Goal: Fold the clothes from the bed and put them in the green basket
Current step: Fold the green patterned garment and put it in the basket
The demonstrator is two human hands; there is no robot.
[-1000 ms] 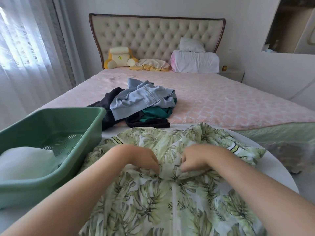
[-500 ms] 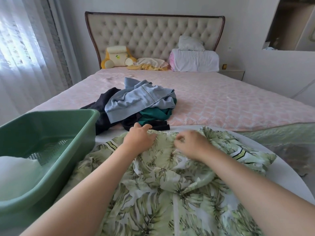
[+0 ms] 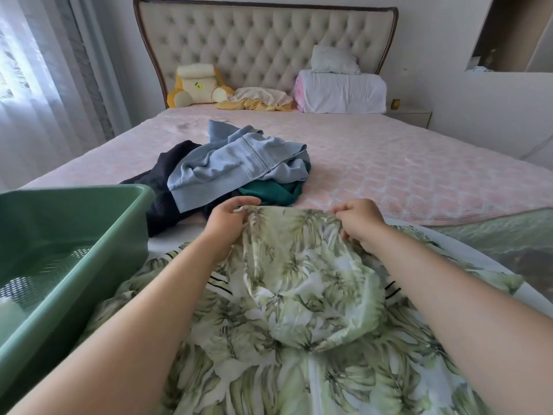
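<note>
Shirt lifted higher, left hand, right hand pinching it, green basket beside

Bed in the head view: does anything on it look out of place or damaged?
Only the unfolded heap: a light blue sweatshirt lies crumpled over a teal garment and a black garment. Nothing looks spilled or damaged.

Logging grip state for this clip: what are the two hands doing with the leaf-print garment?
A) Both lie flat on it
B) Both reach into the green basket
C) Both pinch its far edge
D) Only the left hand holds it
C: the left hand and the right hand each pinch the far edge of the leaf-print garment, holding it up.
</note>
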